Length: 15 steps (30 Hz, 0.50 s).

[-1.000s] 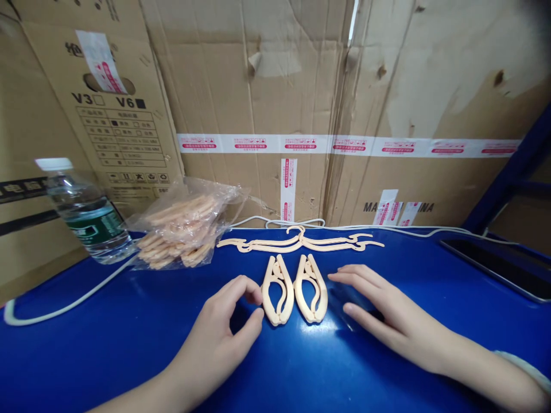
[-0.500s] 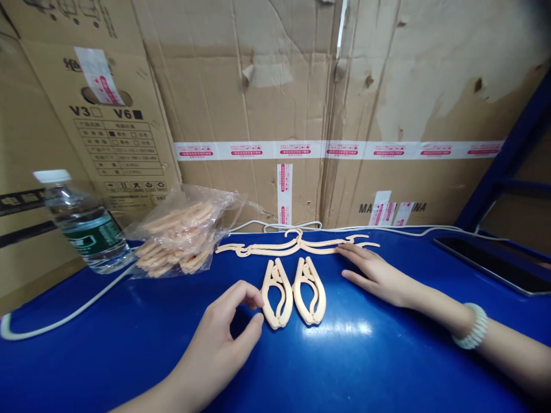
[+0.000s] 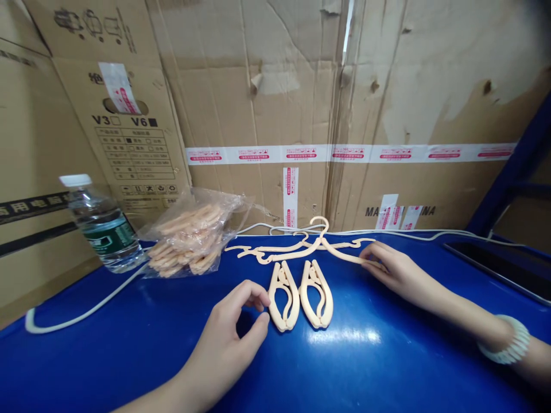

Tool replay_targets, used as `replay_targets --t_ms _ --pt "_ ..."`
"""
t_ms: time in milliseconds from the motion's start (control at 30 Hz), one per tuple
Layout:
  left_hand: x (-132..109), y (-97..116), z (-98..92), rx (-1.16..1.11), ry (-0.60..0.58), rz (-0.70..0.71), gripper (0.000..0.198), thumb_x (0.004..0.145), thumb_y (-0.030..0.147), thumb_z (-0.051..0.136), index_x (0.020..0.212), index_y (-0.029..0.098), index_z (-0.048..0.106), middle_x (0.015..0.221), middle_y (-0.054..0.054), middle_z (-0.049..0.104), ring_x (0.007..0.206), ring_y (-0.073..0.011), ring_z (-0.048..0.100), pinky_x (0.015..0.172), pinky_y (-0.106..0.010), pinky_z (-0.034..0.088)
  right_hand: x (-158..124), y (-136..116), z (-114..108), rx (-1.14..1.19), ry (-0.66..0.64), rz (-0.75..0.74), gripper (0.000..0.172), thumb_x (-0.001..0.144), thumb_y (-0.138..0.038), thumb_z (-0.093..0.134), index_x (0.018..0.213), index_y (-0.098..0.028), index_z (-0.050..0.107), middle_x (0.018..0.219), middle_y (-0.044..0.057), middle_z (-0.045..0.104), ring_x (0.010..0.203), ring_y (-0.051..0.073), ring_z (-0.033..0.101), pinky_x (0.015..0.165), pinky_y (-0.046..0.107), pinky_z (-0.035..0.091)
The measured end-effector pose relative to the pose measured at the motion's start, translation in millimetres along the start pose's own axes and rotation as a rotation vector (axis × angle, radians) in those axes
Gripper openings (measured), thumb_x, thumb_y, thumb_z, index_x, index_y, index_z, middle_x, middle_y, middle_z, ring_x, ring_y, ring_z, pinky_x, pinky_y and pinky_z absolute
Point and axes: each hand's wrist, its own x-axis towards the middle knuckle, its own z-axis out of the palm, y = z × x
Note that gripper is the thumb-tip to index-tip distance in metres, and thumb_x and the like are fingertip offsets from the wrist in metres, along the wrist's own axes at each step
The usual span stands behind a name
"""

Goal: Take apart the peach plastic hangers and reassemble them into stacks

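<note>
Two folded beige hangers, a left folded hanger [image 3: 294, 304] and a right folded hanger [image 3: 328, 304], lie side by side on the blue table [image 3: 387, 367]. My left hand [image 3: 228, 338] rests beside the left one, thumb and curled index finger apart, fingertips close to its edge; whether they touch is unclear. My right hand [image 3: 398, 269] pinches the right end of an unfolded hanger [image 3: 343, 255], whose hook stands up toward the cardboard. Behind it, partly covered, lies another unfolded hanger [image 3: 279, 249].
Left of the hangers sits a clear plastic bag [image 3: 189, 235] of folded beige pieces, with a water bottle [image 3: 105, 235] beside it. A white cable [image 3: 86, 316] loops around them. At the right lies a dark flat device [image 3: 495, 267]. Cardboard boxes [image 3: 258, 189] stand along the back.
My right hand has gone from lying over the hangers to pinching one by its end. That hanger has shifted toward me and its hook is raised. The view has turned slightly left.
</note>
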Motion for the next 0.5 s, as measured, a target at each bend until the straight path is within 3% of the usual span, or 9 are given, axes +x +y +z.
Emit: replay_targets --t_ms 167,333,400,500 --pt "7 -8 -2.6 -0.198 0.082 -0.137 0.032 0.076 0.031 0.059 0.107 0.023 0.059 0.115 -0.008 0.062 0.109 -0.0264 0.058 0.096 -0.044 0.048 -7 -2 -18 0.088 0.108 0.065 0.023 0.095 -0.043 0.045 0.091 -0.022 0.051 0.081 0.005 0.064 0.069 0.018 0.061 0.063 0.031 0.049" --pt "14 -15 -2.2 -0.432 0.254 -0.319 0.074 0.071 0.041 0.066 0.136 0.019 0.037 0.142 -0.017 0.044 0.117 -0.0301 0.056 0.099 -0.047 0.047 -13 -13 -26 0.134 0.116 0.032 0.024 0.092 -0.046 0.051 0.091 -0.022 0.055 0.081 0.005 0.066 0.071 0.018 0.063 0.061 0.028 0.05" --pt "13 -14 -0.8 -0.471 0.255 -0.312 0.076 0.073 0.04 0.066 0.139 0.02 0.034 0.145 -0.017 0.04 0.11 -0.0285 0.061 0.093 -0.043 0.052 -16 -22 -23 0.137 0.083 0.009 0.021 0.092 -0.043 0.052 0.093 -0.022 0.056 0.084 0.004 0.067 0.073 0.018 0.063 0.063 0.028 0.051" --pt "8 -10 2.1 -0.471 0.15 -0.208 0.072 0.078 0.037 0.065 0.142 0.024 0.034 0.14 -0.013 0.048 0.102 -0.0257 0.065 0.086 -0.039 0.056 -20 -36 -17 0.149 0.009 -0.009 0.019 0.093 -0.039 0.051 0.1 -0.022 0.058 0.087 0.004 0.068 0.073 0.017 0.064 0.063 0.026 0.052"
